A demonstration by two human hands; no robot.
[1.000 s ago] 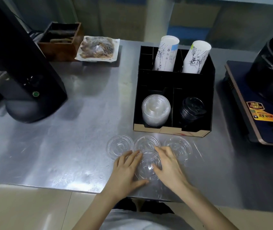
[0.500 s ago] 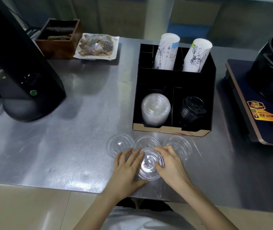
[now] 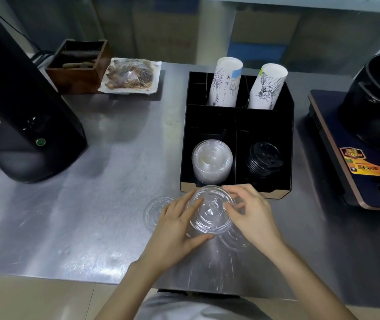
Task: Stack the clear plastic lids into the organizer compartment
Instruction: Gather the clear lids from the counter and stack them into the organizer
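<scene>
Clear lid sits pinched between your left hand and right hand, fingers curled round its rim, just in front of the organizer.

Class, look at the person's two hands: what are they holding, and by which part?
A clear plastic lid, gripped at its rim between the left hand and right hand.

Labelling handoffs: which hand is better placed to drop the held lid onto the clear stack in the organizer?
Right, marginally. Both hands pinch the clear lid, but the right hand sits nearer the organizer, its fingers almost at the front edge below the clear stack. The left hand sits lower and farther out.
</scene>
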